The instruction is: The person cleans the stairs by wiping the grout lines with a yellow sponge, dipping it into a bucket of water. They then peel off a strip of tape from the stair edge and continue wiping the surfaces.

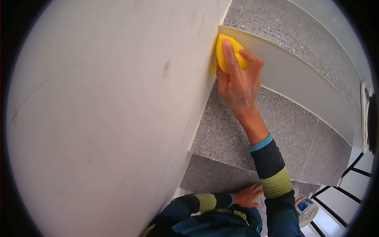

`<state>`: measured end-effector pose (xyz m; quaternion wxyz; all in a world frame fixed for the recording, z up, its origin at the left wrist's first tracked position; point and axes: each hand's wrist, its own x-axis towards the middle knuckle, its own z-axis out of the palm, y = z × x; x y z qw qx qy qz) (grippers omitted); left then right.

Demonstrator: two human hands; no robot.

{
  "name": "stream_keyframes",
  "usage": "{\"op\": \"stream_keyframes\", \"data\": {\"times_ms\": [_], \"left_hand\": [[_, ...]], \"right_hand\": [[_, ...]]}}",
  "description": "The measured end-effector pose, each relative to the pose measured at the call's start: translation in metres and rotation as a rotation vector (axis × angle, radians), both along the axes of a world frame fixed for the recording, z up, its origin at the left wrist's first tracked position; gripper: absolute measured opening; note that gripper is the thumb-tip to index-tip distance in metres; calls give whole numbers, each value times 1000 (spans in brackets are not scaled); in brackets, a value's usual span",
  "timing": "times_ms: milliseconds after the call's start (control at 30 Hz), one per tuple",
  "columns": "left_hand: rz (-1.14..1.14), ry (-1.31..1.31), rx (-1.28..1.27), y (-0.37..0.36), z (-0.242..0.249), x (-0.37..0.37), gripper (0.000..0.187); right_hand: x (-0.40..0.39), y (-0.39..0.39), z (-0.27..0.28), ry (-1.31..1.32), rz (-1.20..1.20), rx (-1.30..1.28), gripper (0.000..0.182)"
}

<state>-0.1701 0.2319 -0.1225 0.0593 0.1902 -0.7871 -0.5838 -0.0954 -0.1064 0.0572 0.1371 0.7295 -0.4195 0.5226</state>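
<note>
My right hand (241, 77) is closed on a yellow sponge (223, 49). The sponge is pressed into the corner where the white wall (110, 98) meets the pale riser (292, 71) of a speckled grey stair. Lower in the view, my left hand (248, 196) lies with its fingers spread near my knee, with nothing in it. Faint brownish marks show on the wall to the left of the sponge.
Speckled grey treads (244, 126) lie above and below the riser. A white bucket (307, 213) with a blue and red label stands at the lower right, beside a black metal railing (347, 193). A white object (364, 118) is at the right edge.
</note>
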Motion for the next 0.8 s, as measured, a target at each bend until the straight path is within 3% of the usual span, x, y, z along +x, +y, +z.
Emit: {"op": "stream_keyframes", "data": {"times_ms": [467,567,633,800], "left_hand": [[35,32,-6,4,-3,1,79],[-140,-116,127,-17,22,8,79],[44,20,-14,-2,4,2,80],[98,78,-9,9,-8,-1,79]], "right_hand": [[8,-4,23,11,-12,66,60],[6,-6,20,50,-25,79,61],[5,-6,21,68,-28,114,62],[6,-13,23,27,-1,7,62]]}}
